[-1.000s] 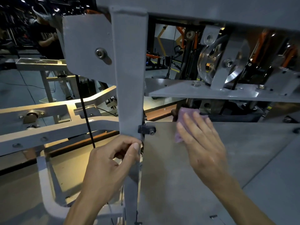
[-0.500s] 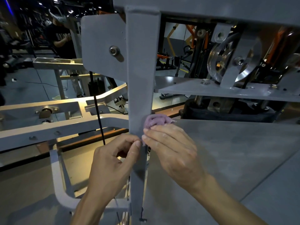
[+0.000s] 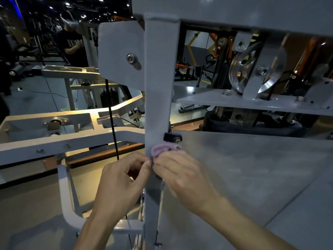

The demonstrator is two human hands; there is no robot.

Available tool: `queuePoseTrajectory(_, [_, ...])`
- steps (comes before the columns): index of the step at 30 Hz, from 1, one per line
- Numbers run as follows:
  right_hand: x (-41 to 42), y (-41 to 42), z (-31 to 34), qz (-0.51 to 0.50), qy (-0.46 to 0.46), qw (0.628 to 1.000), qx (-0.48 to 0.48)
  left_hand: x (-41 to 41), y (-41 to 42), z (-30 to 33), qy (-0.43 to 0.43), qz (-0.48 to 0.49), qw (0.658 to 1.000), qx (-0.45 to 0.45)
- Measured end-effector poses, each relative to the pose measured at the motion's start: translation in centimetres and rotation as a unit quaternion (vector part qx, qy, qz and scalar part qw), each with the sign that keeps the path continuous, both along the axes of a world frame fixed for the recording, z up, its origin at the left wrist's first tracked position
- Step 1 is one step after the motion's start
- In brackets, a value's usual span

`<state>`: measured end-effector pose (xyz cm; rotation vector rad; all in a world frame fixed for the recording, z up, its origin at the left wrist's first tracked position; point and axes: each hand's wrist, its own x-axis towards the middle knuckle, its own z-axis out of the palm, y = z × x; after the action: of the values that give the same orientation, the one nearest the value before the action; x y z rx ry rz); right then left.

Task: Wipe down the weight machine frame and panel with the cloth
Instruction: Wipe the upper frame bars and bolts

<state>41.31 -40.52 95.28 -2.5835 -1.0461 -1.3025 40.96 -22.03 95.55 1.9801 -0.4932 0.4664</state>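
1. A black clip (image 3: 172, 137) sits just above your purple cloth (image 3: 164, 149), mid-frame, on the grey post (image 3: 157, 98).
2. Your right hand (image 3: 182, 175) bunches the cloth against the post.
3. Your left hand (image 3: 122, 183) pinches the post's edge.

- We see a dim gym hall (image 3: 45, 20) — small ceiling spots (image 3: 67, 4) burn as hard white dots against near-black.
- Warm yellow light pools on the floor (image 3: 100, 179) behind the grey upright post (image 3: 158, 87), while the near metal reads cool and flat.
- The chrome pulley (image 3: 255, 73) throws bright glare.
- The right hand (image 3: 182, 175) smears with motion blur; the left hand (image 3: 122, 181) is sharper.
- A soft shadow falls on the post below the hands.
- We notice wide-angle bending — the frame's straight bars curve toward the edges, and the far background is grainy and soft.
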Motion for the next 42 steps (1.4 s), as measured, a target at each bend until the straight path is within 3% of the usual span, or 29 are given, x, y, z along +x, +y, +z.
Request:
queuePoseTrajectory(3, [-1.2,0.0,-0.9,0.005,0.024,1.0,0.002,-0.5,0.6,-0.7,0.032,0.001,0.999,-0.026])
queuePoseTrajectory(8, [-1.7,0.8,3.2,0.028,-0.067,0.991,0.111,-0.3,0.4,-0.2,0.011,0.008,0.998,-0.055])
queuePoseTrajectory(14, [-1.9,-0.6,0.1,-0.008,0.003,0.994,0.105,-0.1,-0.6,0.5,-0.003,-0.032,0.998,-0.051])
queuePoseTrajectory(19, [-3.6,-2.4,3.8,-0.007,-0.08,0.975,0.208,0.0,-3.6,1.1,-0.027,-0.065,0.996,-0.055])
queuePoseTrajectory(29, [-4.7,-12.9,3.8,-0.182,-0.074,0.954,0.227,1.0,-11.5,1.8,-0.014,-0.163,0.986,-0.041])
queuePoseTrajectory(33, [-7.2,-20.8,3.3,-0.294,-0.108,0.91,0.271,1.1,-12.7,1.6,-0.008,-0.152,0.988,-0.025])
queuePoseTrajectory(37, [-7.5,-22.8,2.3,-0.326,-0.141,0.867,0.348,0.8,-13.4,1.1,0.01,-0.121,0.992,-0.035])
queuePoseTrajectory(42, [-5.3,-16.9,-1.9,-0.156,-0.011,0.936,0.317,-0.8,-15.8,0.3,0.025,-0.065,0.996,-0.046])
